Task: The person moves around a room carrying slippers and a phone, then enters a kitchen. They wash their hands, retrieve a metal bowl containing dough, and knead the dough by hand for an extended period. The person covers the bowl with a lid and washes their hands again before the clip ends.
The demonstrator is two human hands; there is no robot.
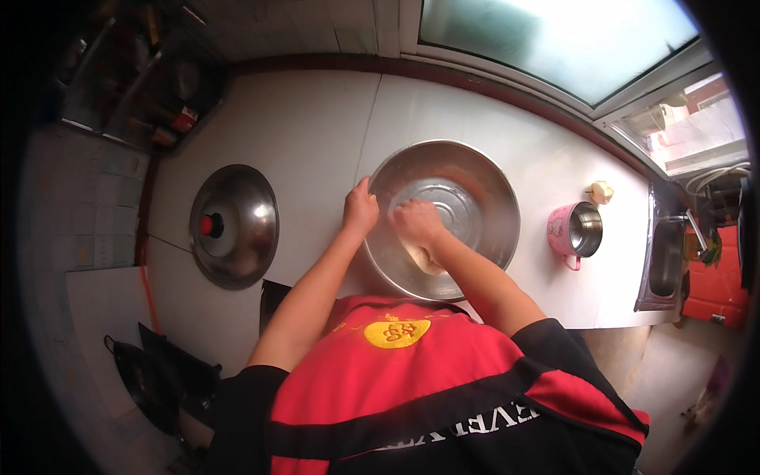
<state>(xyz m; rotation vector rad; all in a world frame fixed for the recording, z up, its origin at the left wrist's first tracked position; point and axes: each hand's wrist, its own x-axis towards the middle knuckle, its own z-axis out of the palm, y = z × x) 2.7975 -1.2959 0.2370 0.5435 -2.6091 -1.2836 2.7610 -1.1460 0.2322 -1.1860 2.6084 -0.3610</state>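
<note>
A large stainless steel basin (475,166) rests on the white countertop right in front of me. My left hand (361,209) grips its rim on the left side. Inside the basin, my right hand (418,221) is curled into a fist and presses on a pale lump of dough (428,261). The dough lies against the near left part of the basin, partly hidden beneath my right hand and forearm. Whether the fingers close around any dough cannot be seen.
A domed metal lid (246,208) with a red-and-black knob lies to the left. On the right stand a pink metal mug (558,230) and a small pale item (602,192), with a sink (665,261) beyond. A black wok (142,380) sits at lower left.
</note>
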